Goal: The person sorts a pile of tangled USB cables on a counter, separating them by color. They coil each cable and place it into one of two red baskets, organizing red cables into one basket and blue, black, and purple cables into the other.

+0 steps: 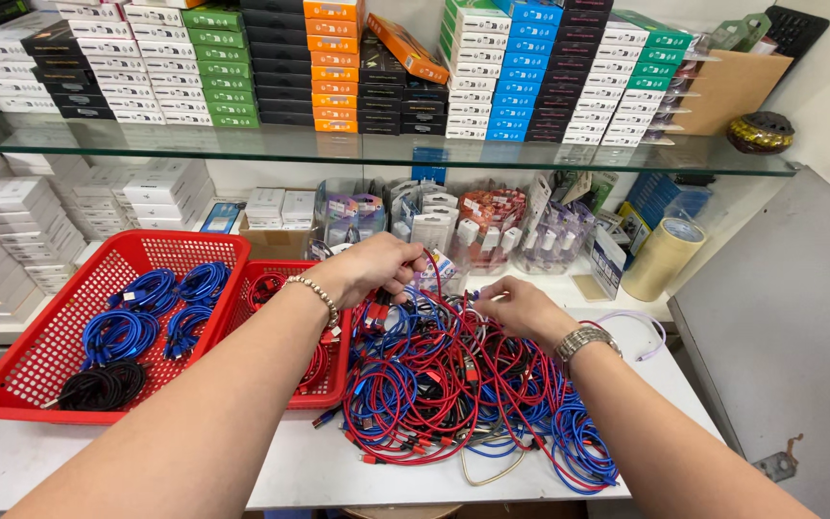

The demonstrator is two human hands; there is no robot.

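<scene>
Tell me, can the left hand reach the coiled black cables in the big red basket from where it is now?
Probably yes. The left hand is over the tangled cables, and the black cables lie uncovered in the open red basket.

Red baskets (12, 380): two, side by side at left. Coiled blue cable bundles (151, 288) in the larger basket: about four. Black bundle (103, 386): one. Tape rolls (663, 258): one, far right. Glass shelf (367, 149): one. Loose tangled cables (453, 375): too many to count.
</scene>
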